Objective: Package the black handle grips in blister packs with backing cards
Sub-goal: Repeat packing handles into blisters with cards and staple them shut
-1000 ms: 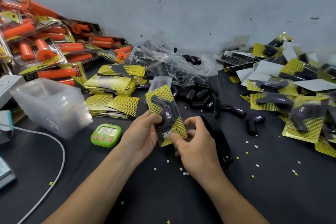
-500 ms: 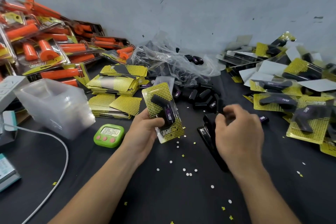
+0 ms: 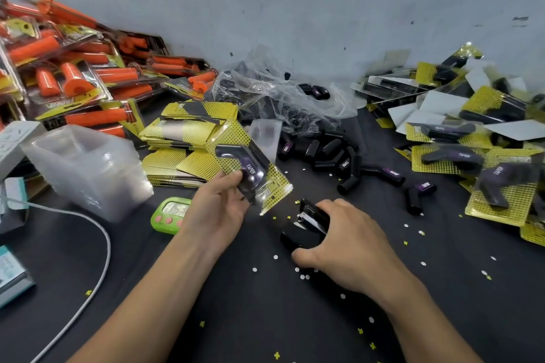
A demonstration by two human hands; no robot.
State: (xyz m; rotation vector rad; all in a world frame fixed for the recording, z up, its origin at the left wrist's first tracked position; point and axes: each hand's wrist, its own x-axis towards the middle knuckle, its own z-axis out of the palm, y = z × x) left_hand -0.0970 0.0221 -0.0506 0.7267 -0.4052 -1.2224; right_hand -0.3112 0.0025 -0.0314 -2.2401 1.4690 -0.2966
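Worktable (image 3: 265,318), black, strewn with paper punchings. At nine o'clock: a white cable (image 3: 98,247) and a stack of clear blister shells (image 3: 88,168). At ten o'clock, against the wall: orange grip packs (image 3: 73,74), heaped. Towards eight o'clock of centre: a green timer (image 3: 168,215), partly behind the left wrist. Above it, a stack of yellow backing cards (image 3: 182,138). Left hand (image 3: 218,209), at centre: thumb and fingers pinch the lower edge of one blister pack (image 3: 265,186), tilted, a black handle grip (image 3: 250,168) sealed under its clear shell on a yellow card. At twelve o'clock: a crumpled plastic bag (image 3: 280,94), loose black grips (image 3: 330,150) spilling from it. Right hand (image 3: 351,242), at four o'clock of the pack: fingers curled over a black stapler (image 3: 309,224), thumb at its near end, its mouth near the pack's low corner, not touching. At two o'clock: finished packs (image 3: 472,132), piled.
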